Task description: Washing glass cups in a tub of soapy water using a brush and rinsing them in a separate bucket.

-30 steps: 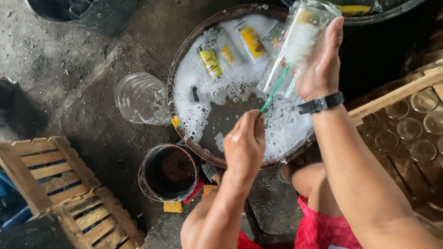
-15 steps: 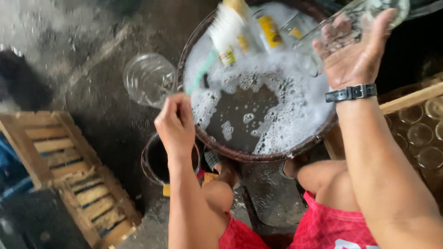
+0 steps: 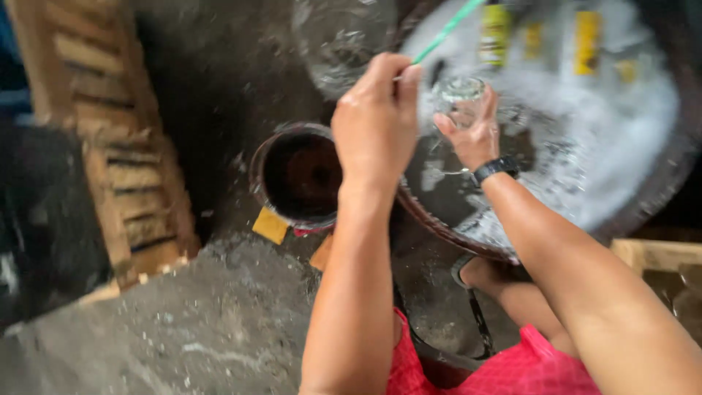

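Note:
My left hand (image 3: 376,124) grips the thin green handle of a bottle brush (image 3: 447,29) that slants up to the right. My right hand (image 3: 474,135), with a black watch on its wrist, holds a clear glass bottle (image 3: 459,99) with its round end towards me, over the near edge of a wide round basin (image 3: 651,197) of foamy water. Several bottles with yellow labels (image 3: 496,33) float in the foam at the far side. The two hands are close together, almost touching.
A small dark bucket (image 3: 300,175) stands on the wet concrete floor left of the basin. A clear glass jar (image 3: 340,40) lies beyond it. A wooden crate (image 3: 110,139) sits at the left, another crate edge (image 3: 658,256) at the right.
My right hand has come down from high over the basin with the bottle to meet my left hand. The left hand has moved right with the brush. The view has swung left.

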